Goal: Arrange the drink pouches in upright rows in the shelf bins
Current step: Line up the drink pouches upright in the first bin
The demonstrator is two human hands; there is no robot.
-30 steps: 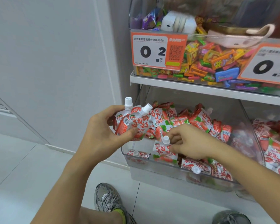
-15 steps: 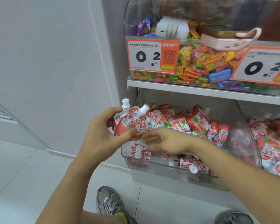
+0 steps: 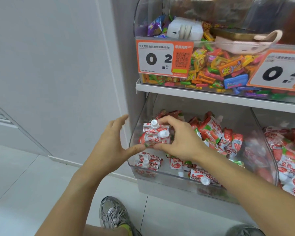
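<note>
Two capped pouches (image 3: 154, 135) gripped in right hand (image 3: 180, 140); left hand (image 3: 112, 143) open, thumb steadying. Best: keep spouts up, seat them against bin (image 3: 134, 160) left wall.

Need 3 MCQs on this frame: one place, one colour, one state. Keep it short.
1. Where does the white charger lie?
A. on the floor
B. on the sweets in the top bin
C. in the lower bin

2. What colour are the pouch caps?
A. white
B. blue
C. black

3. How is the bundle of pouches held?
A. by the left hand alone
B. lying loose
C. in the right hand, left hand beside it

Key: 1 B, it rests on the sweets in the top bin. 2 A, every visible cap is white. 3 C, the right hand grips the bundle; the left hand is open, thumb at its lower edge.
</note>
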